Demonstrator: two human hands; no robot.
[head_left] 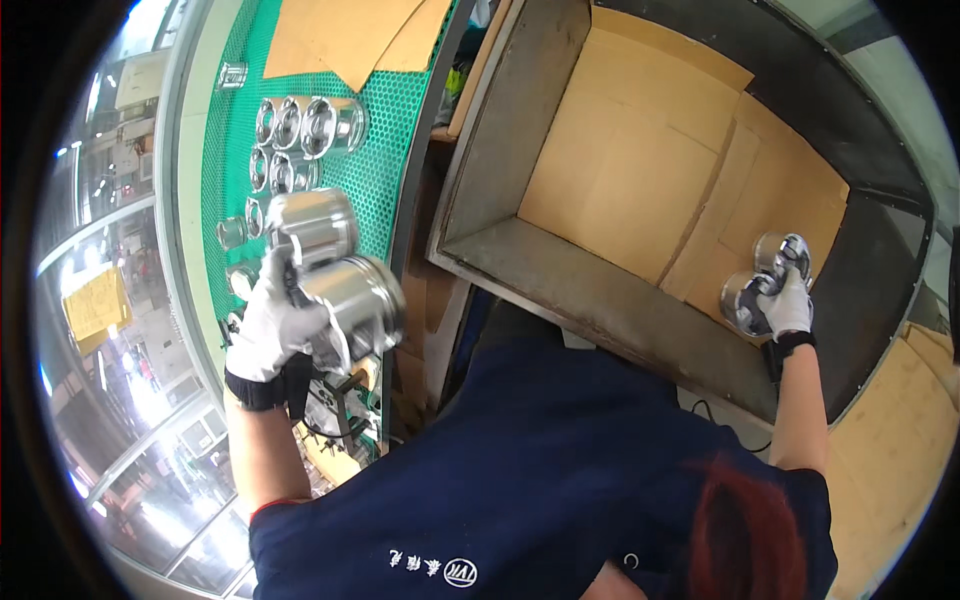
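My gloved left hand (272, 325) is closed on two shiny metal pistons, an upper piston (322, 222) and a lower piston (368, 300), held above the green mat. At the far right, inside the metal bin, my gloved right hand (787, 303) grips two more pistons, one piston (768, 250) above the other piston (738, 303). They are over the cardboard lining; whether they touch it I cannot tell. Several pistons (335, 128) stand in rows on the green perforated mat (385, 140) at the left, partly hidden behind my left hand's load.
The deep metal bin (500, 160) has a cardboard lining (630, 140) and raised walls. Brown cardboard sheets (340, 35) lie on the mat's far end. A window (110, 270) runs along the left. More cardboard (890, 440) is at the lower right.
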